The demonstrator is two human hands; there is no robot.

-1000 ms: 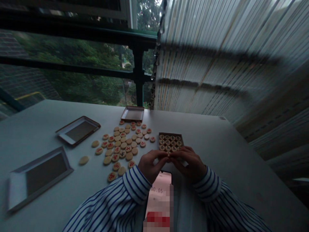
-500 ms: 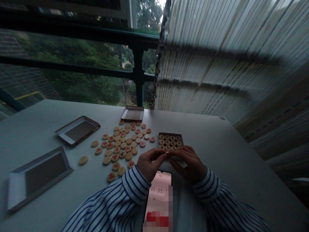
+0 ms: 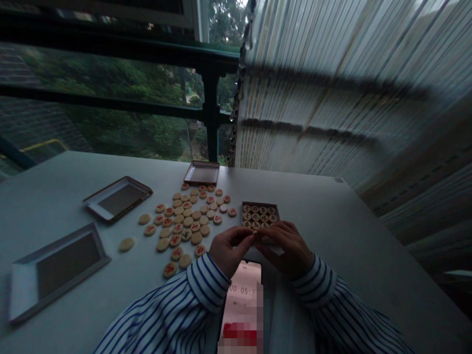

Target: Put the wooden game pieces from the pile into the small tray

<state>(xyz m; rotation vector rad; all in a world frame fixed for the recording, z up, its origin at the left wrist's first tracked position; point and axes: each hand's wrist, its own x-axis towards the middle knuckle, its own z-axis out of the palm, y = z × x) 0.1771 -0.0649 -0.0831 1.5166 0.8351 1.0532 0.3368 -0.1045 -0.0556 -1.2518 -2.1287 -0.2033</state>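
Note:
My left hand [image 3: 229, 248] and my right hand [image 3: 289, 246] meet at the fingertips, both closed in a pinch on one small round xiangqi piece [image 3: 255, 233]. The fingers cover most of that piece. Just beyond them is a small box [image 3: 243, 204] with rows of pieces marked in black characters [image 3: 263, 210]; my right hand hides its near part. To the left, many loose wooden discs [image 3: 187, 221] lie spread on the table, some showing red characters, one showing a black one [image 3: 186, 234], others blank side up.
A phone [image 3: 243, 307] showing a timer lies below my hands on the white table [image 3: 313, 196]. Shallow trays stand at the back [image 3: 202, 173], at the left [image 3: 120, 199] and at the near left [image 3: 61, 270]. Behind are a green railing [image 3: 211, 93] and a string curtain [image 3: 302, 98].

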